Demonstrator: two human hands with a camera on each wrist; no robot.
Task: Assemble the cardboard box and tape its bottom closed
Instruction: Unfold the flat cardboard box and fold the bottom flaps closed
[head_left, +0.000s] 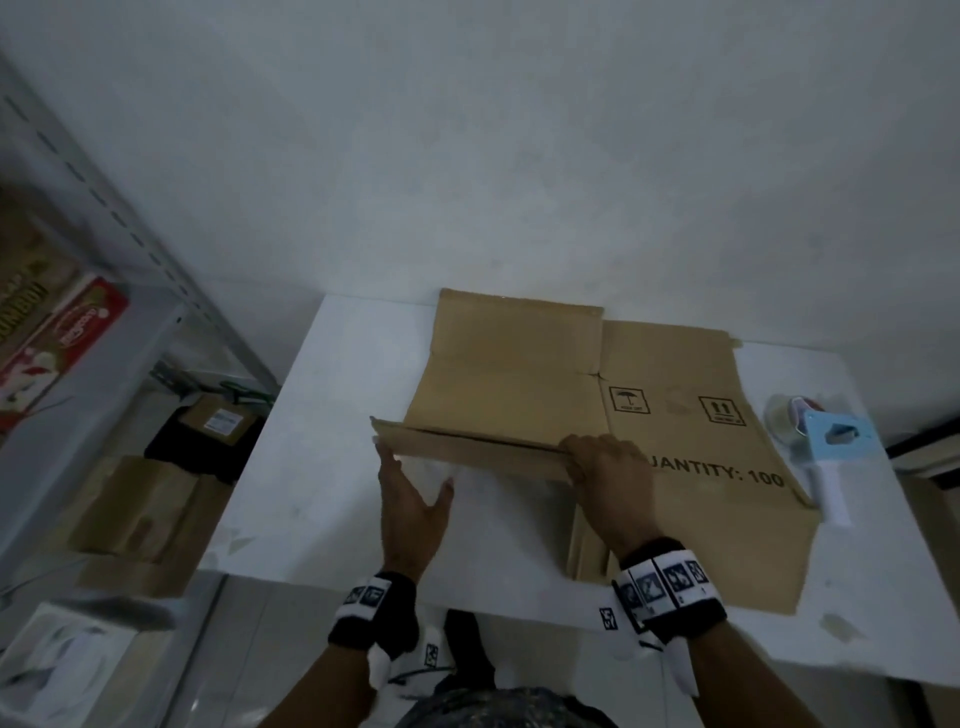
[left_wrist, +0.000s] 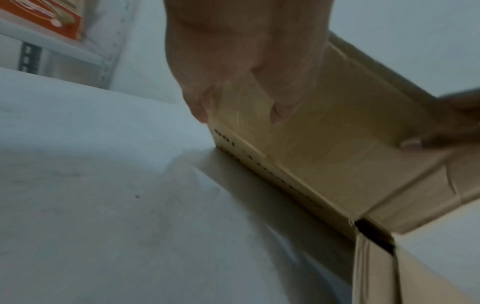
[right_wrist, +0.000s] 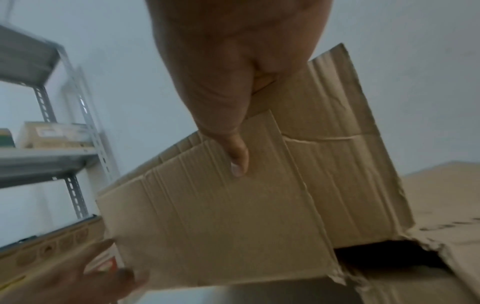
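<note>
Gripping the cardboard box (head_left: 675, 415) panel's raised edge, right hand (head_left: 605, 470); left hand (head_left: 410, 501) flat-fingered, supports it.

- Dim, cool, even lighting is covering all views.
- Wide-angle distortion is bending the left shelf (head_left: 104, 218).
- Motion blur is softening both wrist views.

To your left stands a grey metal shelving unit (head_left: 104, 208) holding a red printed carton (head_left: 57, 343). On the floor beneath it lie brown cardboard packages (head_left: 140, 509) and a small labelled box (head_left: 218, 418). A plain white wall (head_left: 519, 130) fills the background ahead of you
</note>
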